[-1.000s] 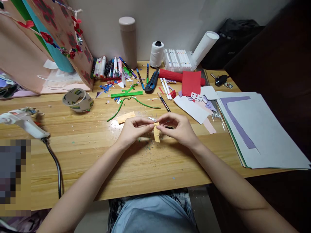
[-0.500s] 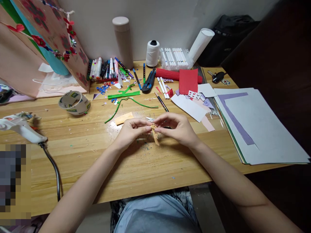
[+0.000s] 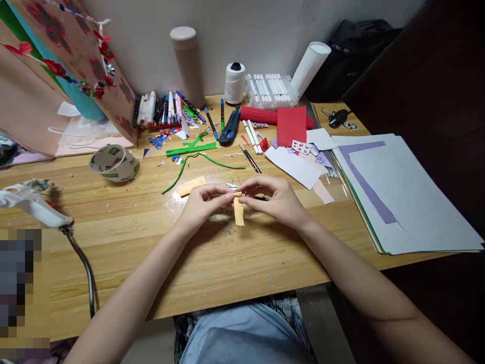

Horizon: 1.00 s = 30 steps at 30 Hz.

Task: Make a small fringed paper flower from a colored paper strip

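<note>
Between my two hands hangs a small yellow-orange paper strip (image 3: 239, 212) with a fringed edge, its lower end pointing toward me. My left hand (image 3: 206, 202) pinches its top from the left, thumb against the fingers. My right hand (image 3: 275, 199) pinches it from the right, fingers bent. Behind my hands, the metal tips of scissors (image 3: 231, 186) partly show. Another yellow-orange paper piece (image 3: 191, 186) lies flat just behind my left hand. A green wrapped wire (image 3: 204, 155) curves on the table beyond.
A glue gun (image 3: 38, 205) and tape roll (image 3: 114, 163) lie left. Farther back are markers (image 3: 159, 108), a blue-black cutter (image 3: 230, 126), a thread spool (image 3: 235, 83) and red crepe paper (image 3: 291, 126). White sheets (image 3: 413, 187) lie right; paper scraps dot the wooden table (image 3: 265, 268).
The fringed strip has turned between my fingers, so its flat face now shows and it hangs straighter. My hands have barely moved. The view has shifted slightly.
</note>
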Available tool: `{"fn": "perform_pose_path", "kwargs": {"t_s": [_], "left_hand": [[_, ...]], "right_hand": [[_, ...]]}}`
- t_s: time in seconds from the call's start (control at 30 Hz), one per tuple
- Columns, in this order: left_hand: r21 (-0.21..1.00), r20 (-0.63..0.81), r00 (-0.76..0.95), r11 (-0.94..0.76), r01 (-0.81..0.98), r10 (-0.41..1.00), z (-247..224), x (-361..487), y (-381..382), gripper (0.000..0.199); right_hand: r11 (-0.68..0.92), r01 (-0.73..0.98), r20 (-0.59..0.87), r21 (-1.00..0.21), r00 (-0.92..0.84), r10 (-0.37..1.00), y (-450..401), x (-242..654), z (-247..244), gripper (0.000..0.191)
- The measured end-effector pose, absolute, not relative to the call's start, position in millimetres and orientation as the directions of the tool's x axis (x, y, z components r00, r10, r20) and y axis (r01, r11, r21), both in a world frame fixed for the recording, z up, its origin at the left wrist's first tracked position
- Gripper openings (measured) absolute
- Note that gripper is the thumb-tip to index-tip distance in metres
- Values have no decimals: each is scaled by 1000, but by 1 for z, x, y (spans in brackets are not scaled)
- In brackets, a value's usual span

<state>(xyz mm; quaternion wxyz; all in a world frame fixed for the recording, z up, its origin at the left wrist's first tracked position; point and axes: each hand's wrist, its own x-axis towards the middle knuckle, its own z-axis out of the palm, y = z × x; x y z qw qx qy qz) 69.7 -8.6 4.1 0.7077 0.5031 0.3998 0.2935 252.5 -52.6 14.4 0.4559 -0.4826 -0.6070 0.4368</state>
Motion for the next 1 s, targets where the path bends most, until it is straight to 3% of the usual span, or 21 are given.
{"fn": "perform_pose_path", "kwargs": {"t_s": [0.13, 0.4, 0.63, 0.8, 1.0], "left_hand": [[959, -259, 474, 283, 22, 842, 7, 73, -10, 25], [965, -221, 476, 261, -17, 851, 2, 75, -11, 30], [972, -219, 499, 233, 35, 839, 0, 76, -13, 25], [952, -286, 560, 299, 70, 777, 3, 75, -15, 26], [885, -407, 615, 459, 82, 675, 7, 73, -13, 24]], "right_hand": [[223, 310, 198, -924, -113, 974, -53, 250, 12, 13], [136, 292, 120, -947, -73, 990, -51, 248, 4, 19], [174, 382, 162, -908, -64, 985, -52, 246, 6, 18], [23, 268, 30, -963, 25, 999, -47, 248, 1, 21], [14, 178, 47, -984, 183, 982, -43, 250, 0, 24]]}}
